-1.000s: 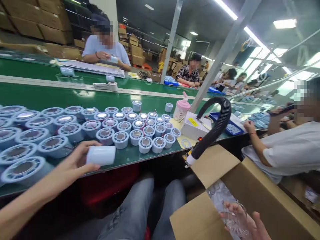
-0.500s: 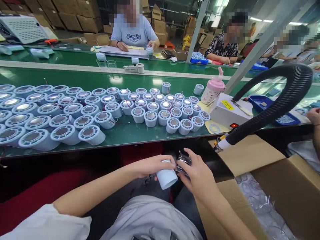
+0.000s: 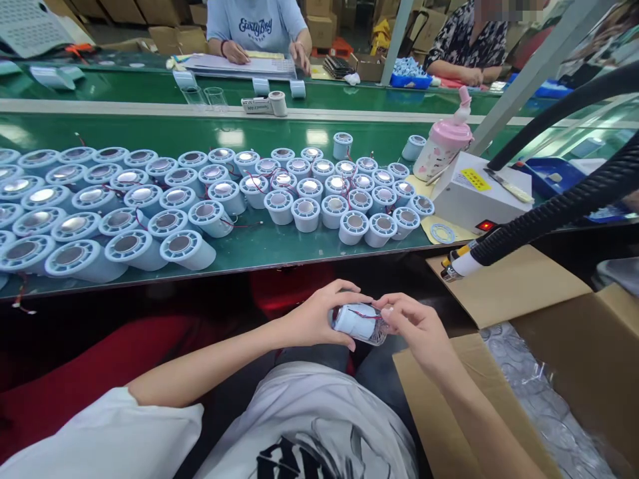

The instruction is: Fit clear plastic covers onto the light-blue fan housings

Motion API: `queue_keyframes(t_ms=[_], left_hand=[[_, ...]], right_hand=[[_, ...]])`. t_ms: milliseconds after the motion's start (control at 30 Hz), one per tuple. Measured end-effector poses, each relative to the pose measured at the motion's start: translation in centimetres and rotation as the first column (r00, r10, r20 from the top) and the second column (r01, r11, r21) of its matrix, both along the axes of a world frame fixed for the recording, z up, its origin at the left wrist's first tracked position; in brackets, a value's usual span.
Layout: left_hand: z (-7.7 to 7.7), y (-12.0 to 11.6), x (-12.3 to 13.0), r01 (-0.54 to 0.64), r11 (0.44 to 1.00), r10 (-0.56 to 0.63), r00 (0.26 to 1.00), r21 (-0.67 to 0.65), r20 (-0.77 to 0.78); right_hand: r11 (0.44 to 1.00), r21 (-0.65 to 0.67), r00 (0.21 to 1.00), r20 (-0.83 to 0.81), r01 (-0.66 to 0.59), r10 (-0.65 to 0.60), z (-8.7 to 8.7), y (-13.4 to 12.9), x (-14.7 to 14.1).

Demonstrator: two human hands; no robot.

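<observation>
A pale blue cylinder (image 3: 358, 322) lies on its side above my lap, inside or against a clear plastic cup (image 3: 378, 332). Wrapped around its left end are the fingers and thumb of my left hand (image 3: 319, 316). Thin red and dark wires run along the cylinder toward the right. The fingertips of my right hand (image 3: 414, 322) pinch these wires at the cup's right end. On the green bench above my hands stand several rows of similar pale blue cylinders (image 3: 305, 213) with round silvery centres, some trailing wires.
A white box (image 3: 482, 193) with a black hose (image 3: 554, 206) stands on the bench at right, beside a pink-lidded cup (image 3: 448, 143). An open carton (image 3: 579, 372) with clear plastic cups is at lower right. Two people sit across the bench.
The cylinder has turned and now sits in or against the clear cup, which was in my right hand. My right fingers have moved onto the wires. The view has shifted downward.
</observation>
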State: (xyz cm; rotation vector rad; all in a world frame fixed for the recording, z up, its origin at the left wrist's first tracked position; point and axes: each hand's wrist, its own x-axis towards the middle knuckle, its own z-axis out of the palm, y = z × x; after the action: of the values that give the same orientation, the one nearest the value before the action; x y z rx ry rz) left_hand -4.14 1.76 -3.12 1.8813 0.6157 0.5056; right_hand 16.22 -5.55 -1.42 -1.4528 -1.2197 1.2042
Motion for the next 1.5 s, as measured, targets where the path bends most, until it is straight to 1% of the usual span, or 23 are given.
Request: queue_keyframes(t_ms=[67, 100, 133, 167, 233, 300, 333, 367, 400, 467, 500, 567, 700, 833, 1033, 1267, 1500], left_hand=[[0.1, -0.3, 0.0, 0.047, 0.987, -0.045, 0.999, -0.151, 0.016], [0.2, -0.5, 0.1, 0.058, 0.97, -0.05, 0.998, -0.237, 0.04], [0.3, -0.6, 0.1, 0.057, 0.946, -0.037, 0.997, -0.319, 0.068], [0.5, -0.8, 0.1, 0.046, 0.92, -0.009, 0.995, -0.389, 0.096], [0.8, -0.9, 0.1, 0.027, 0.86, 0.045, 0.991, -0.509, 0.127], [1.2, -1.0, 0.0, 0.039, 0.808, 0.045, 0.991, -0.589, 0.128], [1.3, -1.0, 0.0, 0.049, 0.801, 0.031, 0.992, -0.596, 0.123], [1.5, -1.0, -0.1, 0.06, 0.812, 0.01, 0.993, -0.581, 0.117], [1.7, -0.9, -0.1, 0.068, 0.835, -0.008, 0.994, -0.547, 0.112], [2.0, -0.9, -0.2, 0.076, 0.884, -0.026, 0.993, -0.462, 0.114], [2.1, -0.9, -0.3, 0.082, 0.898, -0.033, 0.992, -0.432, 0.121], [2.3, -1.0, -0.3, 0.097, 0.915, -0.045, 0.989, -0.393, 0.14], [2.5, -1.2, -0.4, 0.115, 0.94, -0.066, 0.985, -0.321, 0.158], [2.6, -1.3, -0.6, 0.116, 0.956, -0.078, 0.986, -0.269, 0.146], [2.5, -1.2, -0.7, 0.129, 0.969, -0.098, 0.984, -0.21, 0.152], [2.5, -1.2, -0.7, 0.135, 0.975, -0.106, 0.98, -0.178, 0.167], [2.2, -1.0, -0.6, 0.171, 0.978, -0.138, 0.96, -0.122, 0.245]], right_hand=[[0.999, -0.038, 0.992, -0.12, 0.032, -0.036, -0.1, 0.1, 0.3], [0.999, -0.03, 0.989, -0.147, 0.019, -0.023, 0.0, 0.0, 0.4], [1.0, 0.005, 0.992, -0.129, -0.015, 0.016, 0.1, -0.1, 0.6], [0.996, 0.065, 0.996, -0.062, -0.065, 0.069, 0.2, -0.3, 0.7], [0.963, 0.2, 0.976, 0.159, -0.181, 0.15, 0.3, -0.9, 0.8], [0.925, 0.278, 0.927, 0.341, -0.259, 0.157, 0.2, -1.5, 0.9], [0.916, 0.295, 0.913, 0.378, -0.273, 0.15, 0.1, -1.7, 1.0], [0.914, 0.298, 0.912, 0.382, -0.275, 0.15, 0.0, -1.9, 1.0], [0.92, 0.287, 0.919, 0.364, -0.269, 0.155, -0.1, -2.1, 1.1], [0.942, 0.24, 0.946, 0.28, -0.236, 0.165, -0.3, -2.3, 1.3], [0.953, 0.207, 0.959, 0.228, -0.219, 0.17, -0.3, -2.3, 1.3], [0.968, 0.151, 0.975, 0.134, -0.199, 0.179, -0.2, -2.4, 1.4], [0.978, 0.072, 0.981, 0.007, -0.195, 0.195, 0.0, -2.4, 1.5], [0.98, -0.024, 0.973, -0.124, -0.197, 0.192, -0.1, -2.3, 1.5], [0.973, -0.125, 0.945, -0.293, -0.192, 0.149, 0.0, -2.0, 1.2], [0.955, -0.261, 0.927, -0.374, -0.143, 0.036, -0.1, -1.6, 0.6], [0.906, -0.385, 0.878, -0.477, -0.176, -0.033, 0.0, -1.5, -0.3]])
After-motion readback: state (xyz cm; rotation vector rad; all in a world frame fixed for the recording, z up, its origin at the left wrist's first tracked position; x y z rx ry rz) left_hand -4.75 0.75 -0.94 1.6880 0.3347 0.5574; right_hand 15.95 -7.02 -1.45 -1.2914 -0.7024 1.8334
